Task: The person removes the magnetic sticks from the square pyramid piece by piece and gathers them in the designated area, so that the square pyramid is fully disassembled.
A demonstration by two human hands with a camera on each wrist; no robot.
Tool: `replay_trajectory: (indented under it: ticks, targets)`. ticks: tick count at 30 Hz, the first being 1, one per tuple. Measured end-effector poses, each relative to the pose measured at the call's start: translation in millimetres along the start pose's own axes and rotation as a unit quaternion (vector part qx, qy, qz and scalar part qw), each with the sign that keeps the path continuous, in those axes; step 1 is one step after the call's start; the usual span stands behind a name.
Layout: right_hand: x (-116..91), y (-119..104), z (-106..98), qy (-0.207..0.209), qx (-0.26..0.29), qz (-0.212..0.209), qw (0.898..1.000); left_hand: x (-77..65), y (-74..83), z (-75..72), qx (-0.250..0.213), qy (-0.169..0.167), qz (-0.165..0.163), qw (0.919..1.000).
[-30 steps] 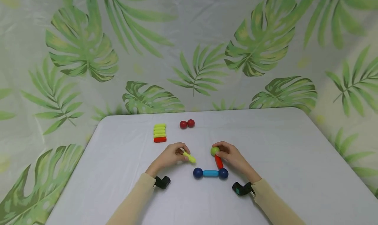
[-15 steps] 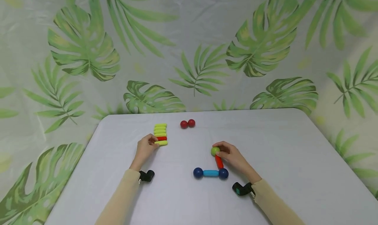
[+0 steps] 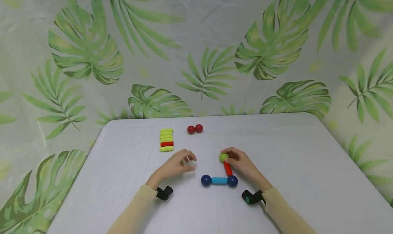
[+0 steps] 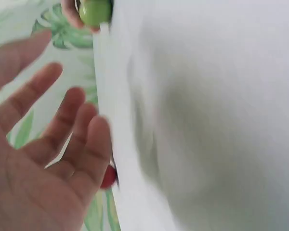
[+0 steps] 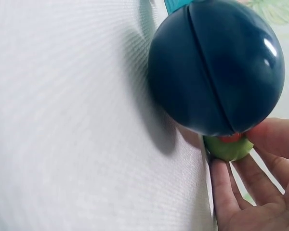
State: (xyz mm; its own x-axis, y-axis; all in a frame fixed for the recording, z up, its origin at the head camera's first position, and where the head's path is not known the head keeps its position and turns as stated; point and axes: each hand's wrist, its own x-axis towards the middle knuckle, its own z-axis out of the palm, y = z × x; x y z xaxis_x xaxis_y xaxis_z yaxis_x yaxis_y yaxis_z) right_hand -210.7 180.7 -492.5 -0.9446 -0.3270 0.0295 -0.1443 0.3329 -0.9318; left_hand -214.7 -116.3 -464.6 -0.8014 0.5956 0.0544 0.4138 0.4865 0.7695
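My right hand [image 3: 241, 161] pinches a green ball [image 3: 223, 157] between thumb and fingers. A red rod [image 3: 228, 169] runs from that ball to a dark blue ball [image 3: 232, 181]. From there a light blue rod [image 3: 219, 181] leads left to a second dark blue ball [image 3: 206, 180]. In the right wrist view a dark blue ball [image 5: 216, 67] hides most of the red rod and part of the green ball [image 5: 229, 147]. My left hand [image 3: 175, 164] is held left of these pieces, fingers spread and holding nothing; the left wrist view shows its bare palm [image 4: 43, 192].
At the back left lies a column of several yellow rods [image 3: 166, 134] with one red rod [image 3: 166, 144] among them. Two red balls [image 3: 194, 129] sit near the table's far edge. A leaf-patterned cloth [image 3: 202, 56] hangs behind the white table [image 3: 291, 152].
My left hand has carried a yellow rod to the near end of the column, let it go there and come back rightward without it. The right hand stays on the green ball.
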Motion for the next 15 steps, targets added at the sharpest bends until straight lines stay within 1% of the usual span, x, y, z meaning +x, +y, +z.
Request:
replay_trajectory:
  ticks: [1, 2, 3, 4, 5, 6, 8, 10, 11, 13, 14, 15]
  targets:
    - [0, 0, 0, 0.001, 0.002, 0.0, 1.0, 1.5, 6.6, 7.5, -0.006, -0.046, 0.014, 0.9988]
    - [0, 0, 0, 0.0, 0.003, -0.002, 1.0, 3.0, 12.5, 14.6, -0.005, -0.086, 0.024, 0.996]
    - [0, 0, 0, 0.0, 0.004, -0.005, 1.0, 4.8, 17.2, 21.2, 0.004, -0.116, 0.033, 0.9927]
    - [0, 0, 0, -0.002, 0.004, -0.009, 1.0, 6.7, 20.6, 27.6, 0.015, -0.136, 0.042, 0.9897]
    - [1, 0, 0, -0.003, 0.006, -0.013, 1.0, 8.3, 23.0, 33.1, 0.031, -0.148, 0.051, 0.9873]
    - [1, 0, 0, -0.004, 0.007, -0.015, 1.0, 9.6, 24.3, 37.8, 0.047, -0.152, 0.058, 0.9856]
    - [0, 1, 0, -0.004, 0.009, -0.016, 1.0, 11.6, 24.9, 44.3, 0.081, -0.15, 0.073, 0.9827]
    - [0, 2, 0, -0.003, 0.01, -0.016, 1.0, 12.5, 24.2, 47.1, 0.103, -0.144, 0.087, 0.9804]
    - [0, 2, 0, -0.002, 0.01, -0.014, 1.0, 12.7, 23.9, 47.1, 0.107, -0.142, 0.089, 0.98]
    - [0, 2, 0, -0.004, 0.007, -0.016, 1.0, 13.6, 22.8, 45.1, 0.096, -0.135, 0.086, 0.9824]
    - [0, 2, 0, -0.004, 0.006, -0.017, 1.0, 14.4, 22.0, 43.3, 0.083, -0.125, 0.079, 0.9855]
    - [0, 2, 0, -0.002, 0.006, -0.015, 1.0, 16.0, 20.8, 41.1, 0.058, -0.11, 0.065, 0.99]
